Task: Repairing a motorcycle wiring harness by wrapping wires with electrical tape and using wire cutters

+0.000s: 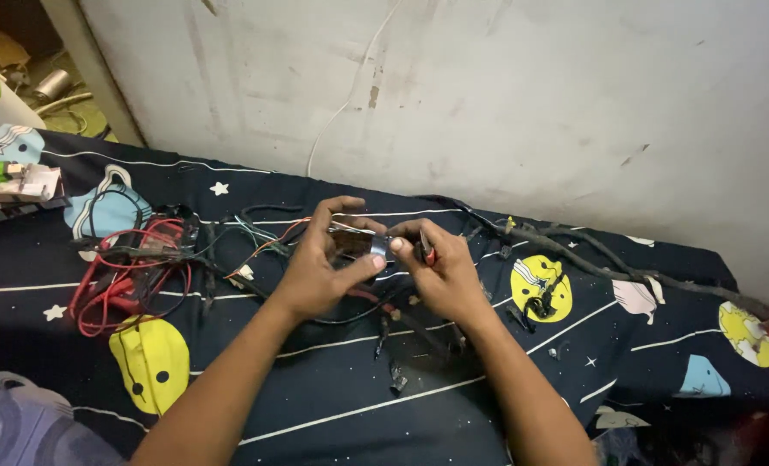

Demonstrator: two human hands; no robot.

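While both hands meet above dark bedsheet (384, 406): left hand (320, 272) pinches small dark tape roll (363, 244); right hand (440, 272) fingers closed on tape end plus red-handled tool (427, 253). Roll prob light, rigid, sticky; grip by rim. Wire bundle (134, 267) lies left.

A bedroom in a home, pressed into service as a repair spot: a bed (332, 406) covered in a dark blue sheet (660, 285) printed with stars and cartoon shapes sits against a scuffed, peeling white wall (488, 95). Tangled red and black wires (130, 267) and a long black cable harness (591, 255) sprawl across the bedding.
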